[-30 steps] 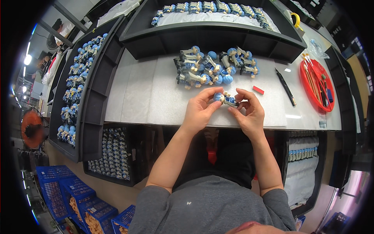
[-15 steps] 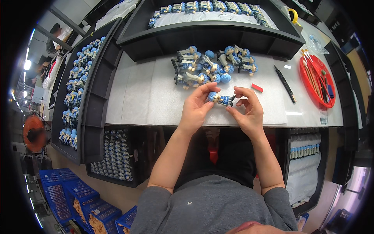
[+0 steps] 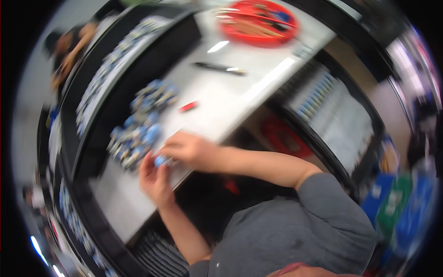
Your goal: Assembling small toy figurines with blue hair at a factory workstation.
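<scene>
The view is smeared by motion. Between my two hands is a small blue-haired figurine point(image 3: 161, 160), mostly covered by fingers. My left hand point(image 3: 156, 179) is closed around it from below, thumb and fingers on either side of its blue part. My right hand point(image 3: 194, 151) reaches in from the right, its fingers curled together onto the figurine's other end. A heap of similar figurines point(image 3: 127, 145) lies on the white table point(image 3: 226, 99), just beyond my hands. To the right of the heap lies a small red block point(image 3: 188, 106).
A black pen-like tool point(image 3: 219, 68) and a red tray of brushes point(image 3: 226, 25) lie farther along the table. Black crates point(image 3: 134, 74) of figurines line its far side. Another crate point(image 3: 323, 138) sits below the near edge. A person point(image 3: 69, 53) is at the far left.
My view has swung round to the right, so the table now slants. My right fingers have come in from the figurine's feet and closed onto it; my left hand still holds it.
</scene>
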`<state>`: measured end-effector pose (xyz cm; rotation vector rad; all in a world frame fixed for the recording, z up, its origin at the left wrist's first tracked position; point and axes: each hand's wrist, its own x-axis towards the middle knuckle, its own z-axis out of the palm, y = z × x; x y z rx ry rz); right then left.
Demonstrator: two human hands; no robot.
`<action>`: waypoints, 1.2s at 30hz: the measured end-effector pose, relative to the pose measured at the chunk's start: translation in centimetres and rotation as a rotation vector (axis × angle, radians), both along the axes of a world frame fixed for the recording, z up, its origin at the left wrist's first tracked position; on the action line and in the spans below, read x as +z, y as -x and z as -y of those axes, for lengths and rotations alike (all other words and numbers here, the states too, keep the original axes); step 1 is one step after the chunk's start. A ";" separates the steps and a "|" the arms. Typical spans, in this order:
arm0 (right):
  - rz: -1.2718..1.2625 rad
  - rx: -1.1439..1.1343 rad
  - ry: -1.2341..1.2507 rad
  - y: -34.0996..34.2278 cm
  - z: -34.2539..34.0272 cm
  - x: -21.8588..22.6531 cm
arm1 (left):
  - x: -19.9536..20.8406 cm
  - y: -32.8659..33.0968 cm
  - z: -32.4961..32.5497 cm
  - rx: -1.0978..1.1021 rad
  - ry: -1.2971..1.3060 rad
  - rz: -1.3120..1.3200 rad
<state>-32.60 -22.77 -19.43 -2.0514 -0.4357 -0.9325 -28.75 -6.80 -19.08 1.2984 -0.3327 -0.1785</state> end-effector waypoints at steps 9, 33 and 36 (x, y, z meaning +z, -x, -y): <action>0.050 -0.458 -0.251 11.3 12.1 1.9 | 0.1 0.0 -0.1 -0.027 -0.220 0.077; -1.200 -1.021 -0.426 35.1 25.7 -16.3 | 0.6 -0.2 -0.6 0.130 -0.356 0.069; -1.308 -0.941 -0.196 35.5 26.7 -16.8 | 0.5 0.2 0.4 0.141 -0.370 0.104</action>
